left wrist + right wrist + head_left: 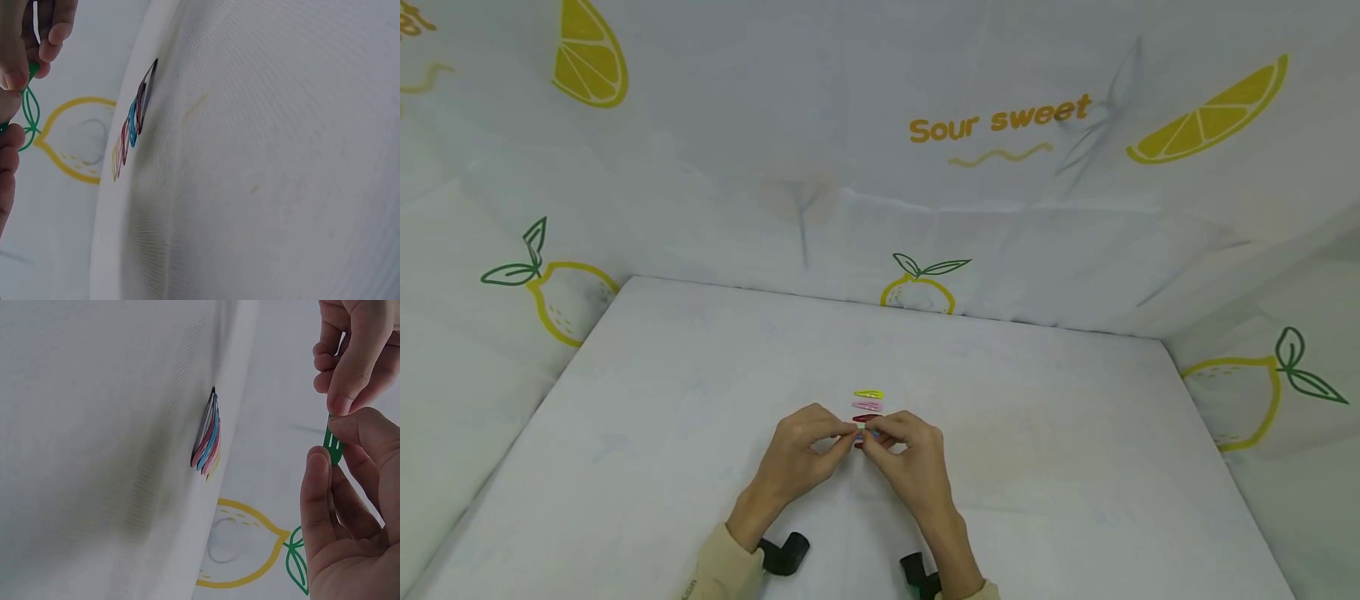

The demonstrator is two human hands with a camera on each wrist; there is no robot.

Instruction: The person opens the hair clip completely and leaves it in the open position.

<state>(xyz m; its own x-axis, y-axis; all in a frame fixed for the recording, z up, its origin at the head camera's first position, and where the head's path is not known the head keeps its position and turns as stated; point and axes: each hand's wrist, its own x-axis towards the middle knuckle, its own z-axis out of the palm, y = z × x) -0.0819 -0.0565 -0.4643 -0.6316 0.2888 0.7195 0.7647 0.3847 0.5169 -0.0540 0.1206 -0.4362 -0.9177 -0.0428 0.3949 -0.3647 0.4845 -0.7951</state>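
Note:
Between both hands is a green snap hair clip, raised above the tabletop. My left hand pinches one end between thumb and fingers. My right hand pinches the clip near its wider slotted end, with thumb and forefinger. In the head view the fingertips nearly meet and mostly cover this clip. Under and beyond the hands lies a column of snap hair clips: yellow, pink, dark red, and a blue one partly covered by the fingers in the head view. Another dark red clip lies nearest to me.
A white table spreads around the hands. White cloth walls with lemon prints enclose its back and sides. Black wrist-worn devices show beneath both wrists.

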